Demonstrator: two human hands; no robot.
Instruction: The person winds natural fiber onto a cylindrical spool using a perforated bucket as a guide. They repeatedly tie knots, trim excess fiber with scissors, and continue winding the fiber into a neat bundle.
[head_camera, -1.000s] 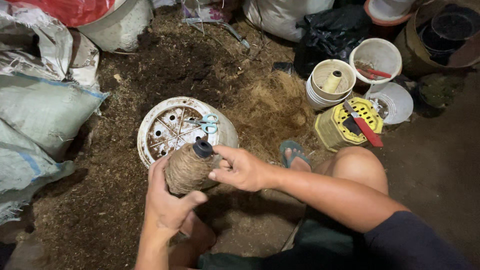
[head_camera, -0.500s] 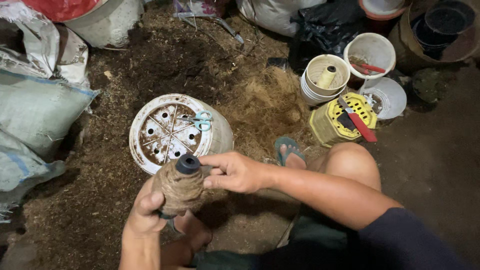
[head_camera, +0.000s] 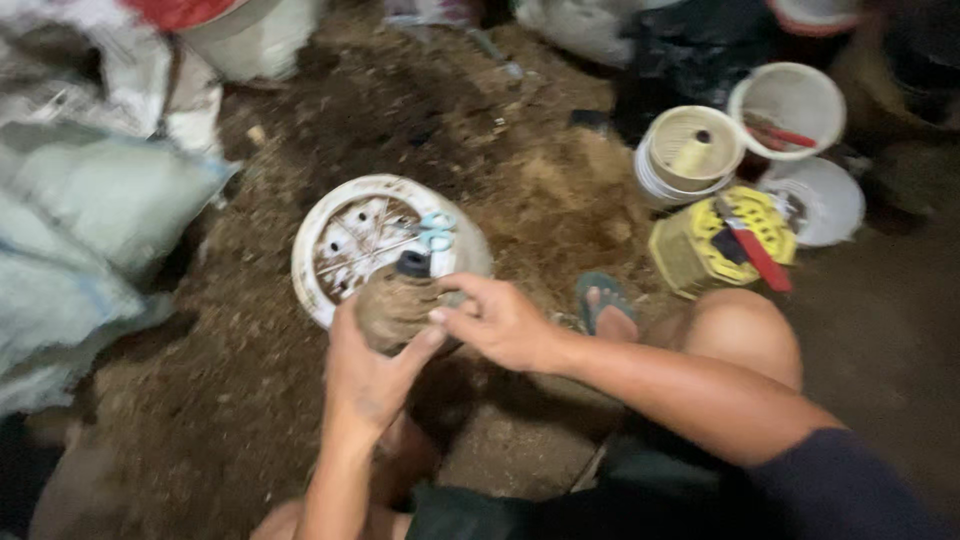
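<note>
- Two hands: the left hand (head_camera: 365, 375) and the right hand (head_camera: 500, 322).
- One brown twine spool (head_camera: 395, 305) with a dark core.
- One upturned white pot (head_camera: 345, 240).
- One pair of light-blue scissors (head_camera: 434, 230).
- One yellow basket (head_camera: 715, 240).
- One stack of white cups (head_camera: 688, 155).
- One white bucket (head_camera: 790, 105).
- One sandal (head_camera: 603, 300).
- At least two pale sacks (head_camera: 95, 215).

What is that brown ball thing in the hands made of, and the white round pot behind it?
The brown ball looks like coarse fibre wound in twine, rough and matte, with a dark cap on top. The white pot seems smooth plastic, holed at the base, though blur leaves that unsure.
</note>
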